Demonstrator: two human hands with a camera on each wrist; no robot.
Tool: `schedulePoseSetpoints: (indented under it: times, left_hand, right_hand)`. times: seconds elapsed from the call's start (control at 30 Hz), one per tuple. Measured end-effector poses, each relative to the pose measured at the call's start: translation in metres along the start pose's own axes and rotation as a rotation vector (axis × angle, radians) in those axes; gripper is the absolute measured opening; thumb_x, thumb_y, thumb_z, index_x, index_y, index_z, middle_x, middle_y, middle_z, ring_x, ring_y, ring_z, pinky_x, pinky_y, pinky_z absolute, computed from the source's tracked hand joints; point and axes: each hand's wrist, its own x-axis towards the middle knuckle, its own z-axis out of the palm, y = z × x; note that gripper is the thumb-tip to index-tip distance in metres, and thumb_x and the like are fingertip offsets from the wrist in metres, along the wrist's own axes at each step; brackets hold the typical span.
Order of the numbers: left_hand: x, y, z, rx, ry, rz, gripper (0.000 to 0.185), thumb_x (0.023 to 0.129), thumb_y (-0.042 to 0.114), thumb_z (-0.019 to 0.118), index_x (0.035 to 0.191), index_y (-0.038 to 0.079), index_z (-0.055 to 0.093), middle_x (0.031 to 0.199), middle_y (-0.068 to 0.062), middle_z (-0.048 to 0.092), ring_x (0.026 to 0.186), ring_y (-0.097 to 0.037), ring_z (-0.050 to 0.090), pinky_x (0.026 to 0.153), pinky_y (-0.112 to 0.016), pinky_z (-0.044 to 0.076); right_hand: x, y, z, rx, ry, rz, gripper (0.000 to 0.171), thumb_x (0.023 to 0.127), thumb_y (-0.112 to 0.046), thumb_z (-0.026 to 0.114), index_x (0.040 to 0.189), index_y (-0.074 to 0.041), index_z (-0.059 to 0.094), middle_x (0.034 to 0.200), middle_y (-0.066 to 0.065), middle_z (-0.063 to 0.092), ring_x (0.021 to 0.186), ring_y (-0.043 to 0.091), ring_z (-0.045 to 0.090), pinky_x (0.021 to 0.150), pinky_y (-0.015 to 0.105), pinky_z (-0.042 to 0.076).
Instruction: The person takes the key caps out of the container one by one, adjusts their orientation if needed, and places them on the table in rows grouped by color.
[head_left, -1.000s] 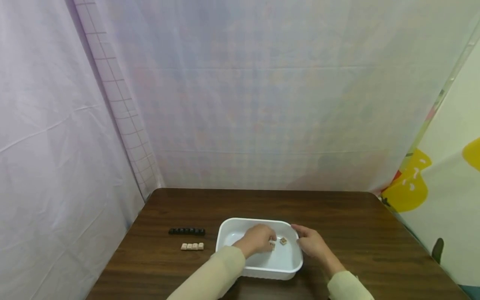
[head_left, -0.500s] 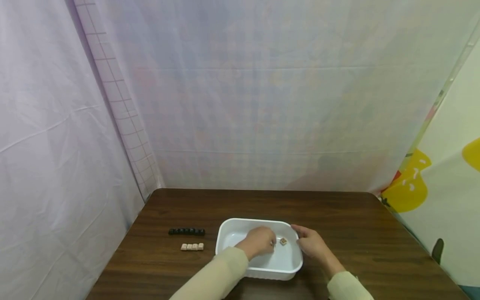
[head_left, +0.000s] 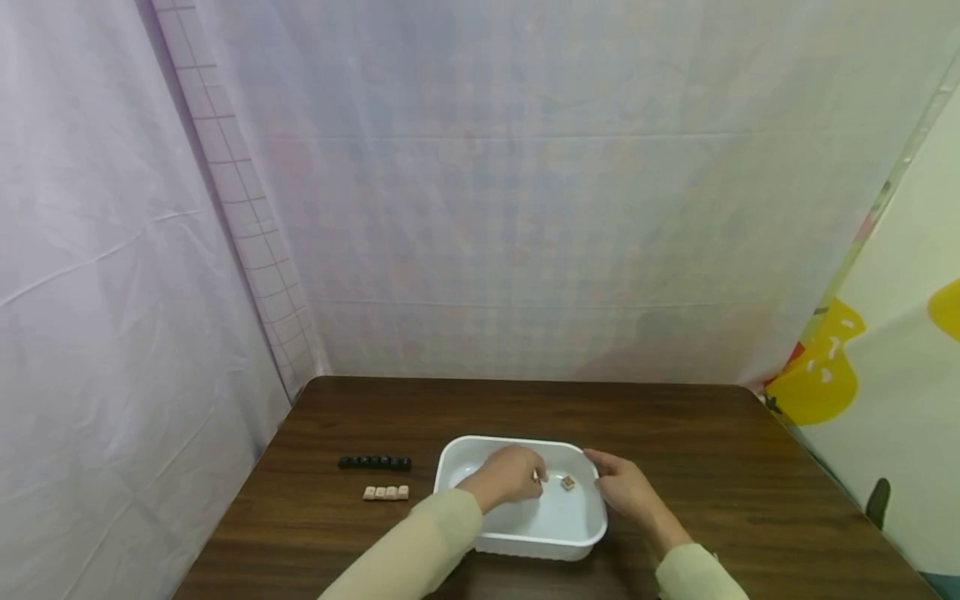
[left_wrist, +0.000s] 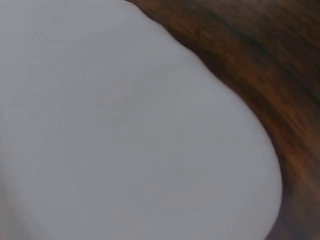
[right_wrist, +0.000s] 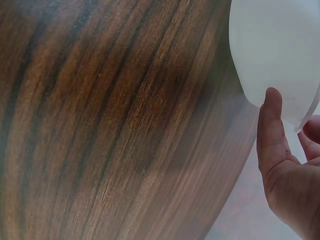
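Note:
My left hand (head_left: 513, 477) reaches into a white plastic tub (head_left: 540, 548) and pinches a small light keycap (head_left: 536, 477) at its fingertips. Another keycap (head_left: 567, 482), pale with brownish edges, lies on the tub floor to the right of those fingers. At the tub's right side my right hand (head_left: 626, 492) grips the rim. The right wrist view shows one finger (right_wrist: 272, 115) of it along the outer wall and others curled at the rim. Only the tub's outer wall (left_wrist: 150, 130) and some table fill the left wrist view, so the left hand is hidden there.
Left of the tub, a row of black keycaps (head_left: 375, 462) lies on the dark wooden table (head_left: 675, 417). A shorter row of cream keycaps (head_left: 386, 493) sits nearer to me. Pale curtains (head_left: 510, 208) hang behind and at the left.
My left hand dips to the keycap inside the tub, then draws slightly left and up with it pinched. The right hand stays on the rim.

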Motion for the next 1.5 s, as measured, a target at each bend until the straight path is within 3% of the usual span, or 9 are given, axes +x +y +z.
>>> schedulePoseSetpoints:
  times: [0.17, 0.4, 0.53, 0.73, 0.87, 1.0, 1.23, 1.5]
  left_hand:
    - [-0.005, -0.009, -0.004, -0.087, 0.001, 0.006, 0.022, 0.075, 0.01, 0.073, 0.097, 0.01, 0.076, 0.074, 0.01, 0.065, 0.065, -0.003, 0.051, 0.064, -0.017, 0.043]
    - [-0.012, -0.021, -0.015, -0.121, 0.039, 0.029, 0.018, 0.075, 0.008, 0.07, 0.092, 0.007, 0.078, 0.074, 0.008, 0.066, 0.063, -0.003, 0.051, 0.062, -0.017, 0.043]
    - [-0.016, -0.027, -0.021, -0.155, 0.053, 0.004, 0.019, 0.074, 0.008, 0.071, 0.093, 0.007, 0.077, 0.077, 0.004, 0.068, 0.067, -0.003, 0.053, 0.065, -0.017, 0.043]
    - [-0.023, -0.037, -0.032, -0.238, 0.089, -0.036, 0.018, 0.075, 0.006, 0.074, 0.093, 0.006, 0.076, 0.08, 0.003, 0.068, 0.073, -0.005, 0.057, 0.068, -0.02, 0.047]
    - [-0.03, -0.046, -0.038, -0.338, 0.117, -0.053, 0.017, 0.079, 0.005, 0.073, 0.096, 0.003, 0.075, 0.082, 0.001, 0.069, 0.076, -0.009, 0.06, 0.069, -0.023, 0.049]
    - [-0.038, -0.056, -0.043, -0.42, 0.136, -0.097, 0.018, 0.081, 0.005, 0.073, 0.099, 0.001, 0.074, 0.083, 0.001, 0.067, 0.076, -0.011, 0.058, 0.068, -0.025, 0.049]
    - [-0.054, -0.076, -0.05, -0.53, 0.194, -0.181, 0.023, 0.086, 0.005, 0.069, 0.108, -0.001, 0.072, 0.09, -0.002, 0.065, 0.083, -0.015, 0.057, 0.072, -0.033, 0.05]
    - [-0.081, -0.107, -0.055, -0.611, 0.271, -0.285, 0.02, 0.089, 0.011, 0.07, 0.106, 0.002, 0.072, 0.092, -0.004, 0.067, 0.084, -0.018, 0.06, 0.068, -0.033, 0.053]
  right_hand:
    - [0.001, -0.001, 0.0, -0.015, -0.006, -0.003, 0.062, 0.074, 0.008, 0.051, 0.136, 0.009, 0.053, 0.127, 0.032, 0.058, 0.087, 0.026, 0.061, 0.062, 0.031, 0.051]
    - [0.0, -0.002, 0.001, -0.007, -0.001, 0.009, 0.063, 0.074, 0.008, 0.051, 0.137, 0.007, 0.052, 0.124, 0.031, 0.059, 0.077, 0.024, 0.061, 0.057, 0.032, 0.051]
    - [-0.001, -0.001, 0.001, 0.013, -0.003, 0.01, 0.064, 0.074, 0.009, 0.051, 0.138, 0.007, 0.052, 0.124, 0.031, 0.058, 0.073, 0.024, 0.061, 0.055, 0.033, 0.05]
    - [0.0, 0.001, 0.001, 0.034, -0.011, 0.006, 0.063, 0.075, 0.01, 0.051, 0.138, 0.008, 0.051, 0.131, 0.034, 0.053, 0.087, 0.027, 0.062, 0.061, 0.034, 0.053]
    - [0.001, 0.001, 0.001, 0.003, 0.002, -0.013, 0.063, 0.073, 0.009, 0.053, 0.137, 0.008, 0.052, 0.126, 0.032, 0.058, 0.08, 0.025, 0.061, 0.057, 0.032, 0.05]
    - [0.001, 0.0, 0.0, -0.012, -0.003, -0.003, 0.062, 0.075, 0.007, 0.054, 0.137, 0.007, 0.052, 0.129, 0.033, 0.056, 0.085, 0.025, 0.06, 0.06, 0.031, 0.05]
    - [0.002, 0.001, 0.0, -0.013, 0.001, 0.023, 0.063, 0.074, 0.007, 0.053, 0.138, 0.005, 0.052, 0.121, 0.028, 0.059, 0.064, 0.021, 0.055, 0.051, 0.03, 0.044]
    - [0.003, 0.002, 0.0, -0.025, -0.007, 0.038, 0.062, 0.076, 0.006, 0.053, 0.138, 0.005, 0.052, 0.13, 0.031, 0.055, 0.076, 0.023, 0.058, 0.056, 0.03, 0.046]
